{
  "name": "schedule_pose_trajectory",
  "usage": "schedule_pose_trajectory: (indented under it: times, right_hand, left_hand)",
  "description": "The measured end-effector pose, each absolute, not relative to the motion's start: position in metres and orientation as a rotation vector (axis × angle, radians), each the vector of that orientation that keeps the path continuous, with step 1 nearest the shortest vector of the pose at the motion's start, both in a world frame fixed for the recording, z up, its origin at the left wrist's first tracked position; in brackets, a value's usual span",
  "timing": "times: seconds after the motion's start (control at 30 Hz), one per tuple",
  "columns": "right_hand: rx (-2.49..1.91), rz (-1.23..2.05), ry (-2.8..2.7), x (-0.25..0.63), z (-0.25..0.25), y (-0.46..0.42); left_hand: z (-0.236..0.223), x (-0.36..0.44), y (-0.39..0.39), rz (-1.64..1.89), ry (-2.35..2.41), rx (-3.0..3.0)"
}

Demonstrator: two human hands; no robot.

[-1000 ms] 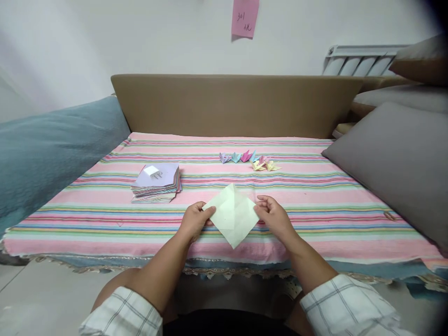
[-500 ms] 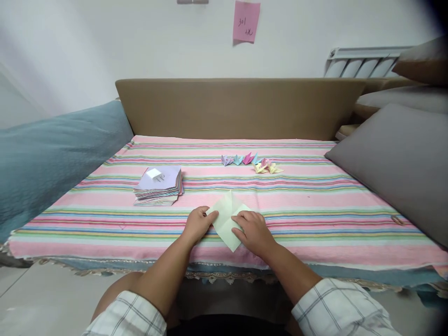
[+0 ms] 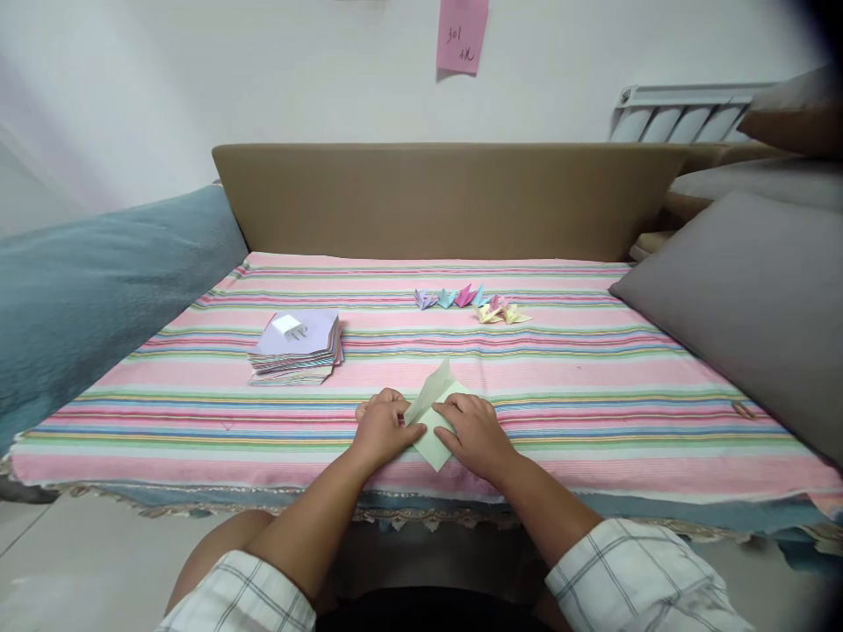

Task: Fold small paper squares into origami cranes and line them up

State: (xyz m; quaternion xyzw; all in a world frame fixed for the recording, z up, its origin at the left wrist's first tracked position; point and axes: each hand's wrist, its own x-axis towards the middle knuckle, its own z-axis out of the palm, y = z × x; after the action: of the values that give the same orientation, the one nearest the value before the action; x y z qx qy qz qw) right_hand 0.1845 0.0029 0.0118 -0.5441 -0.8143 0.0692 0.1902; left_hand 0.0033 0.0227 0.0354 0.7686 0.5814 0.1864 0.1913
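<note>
On the striped cloth (image 3: 572, 377) in front of me, seen from the head camera, is a sheet of pale green paper (image 3: 433, 446), near the cloth's front edge and between my hands. My left hand (image 3: 384, 430) grips its left side, thumb uppermost, and a flap stands up at a slant on the far side. My right hand (image 3: 479, 436) bears down on the right side with bent fingers; whether those fingers pinch the paper or only press it, I cannot tell.

I take the step in hand to be a fold. To do it well, I should keep the right hand as an anchor, let the left guide the flap until edges and corners agree, and only then press, running a thumb outward from the middle. The cloth looks soft, so a crease may need a second, firmer stroke.

As for writing, the pink note (image 3: 462, 35) on the wall (image 3: 263, 53) reads "301", with a scrawl below that I can't make out. Neither the paper stack (image 3: 296, 358), the small white object (image 3: 288, 325) on it, nor the little folded papers (image 3: 465, 296) show me any readable brand.
</note>
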Motion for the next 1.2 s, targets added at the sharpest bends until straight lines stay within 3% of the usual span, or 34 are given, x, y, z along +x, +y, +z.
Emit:
schedule_pose_trajectory:
  times: [0.9, 1.2]
  right_hand:
    - [-1.669, 0.165, -2.190, 0.200, 0.019, 0.009]
    - [-1.742, 0.649, -1.764, 0.220, 0.008, 0.039]
  left_hand:
    - [0.026, -0.001, 0.009, 0.385, 1.424, 2.735]
    - [0.025, -0.001, 0.009, 0.372, 1.421, 2.808]
